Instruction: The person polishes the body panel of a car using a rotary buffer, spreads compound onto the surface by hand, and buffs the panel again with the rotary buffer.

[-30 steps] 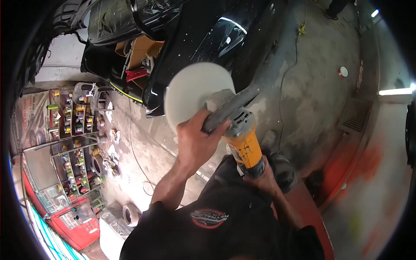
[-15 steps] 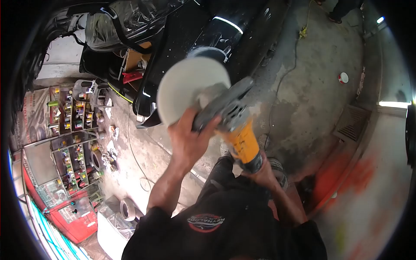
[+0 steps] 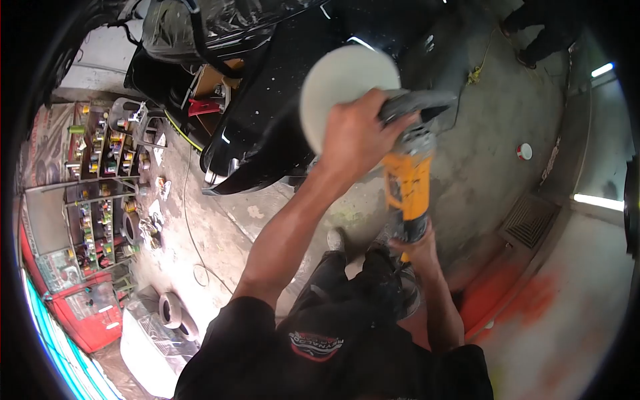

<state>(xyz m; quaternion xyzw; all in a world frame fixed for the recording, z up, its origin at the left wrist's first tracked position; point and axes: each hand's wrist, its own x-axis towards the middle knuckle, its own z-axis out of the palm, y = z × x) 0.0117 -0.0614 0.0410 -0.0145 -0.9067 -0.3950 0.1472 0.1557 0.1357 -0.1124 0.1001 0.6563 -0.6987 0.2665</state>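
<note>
A yellow and grey polisher (image 3: 408, 183) with a round whitish pad (image 3: 343, 83) is held out in front of me. My left hand (image 3: 353, 137) is closed around the grey front handle, near the pad. My right hand (image 3: 419, 247) wraps round the dark rear end of the polisher. Beneath and beyond the pad lies the glossy black car panel (image 3: 267, 100), dotted with white specks. The pad overlaps the panel in view; whether it touches the surface I cannot tell.
Shelves of cans (image 3: 103, 220) stand at the left, with tires (image 3: 175, 312) nearer me. A red-and-white tub (image 3: 525, 152) and a floor grate (image 3: 531, 220) are at the right. Another person's legs (image 3: 540, 40) show at top right. Cables cross the concrete floor.
The polisher has moved up and to the right in view, with both hands still on it. Its body has turned more upright, and my left arm is stretched farther forward.
</note>
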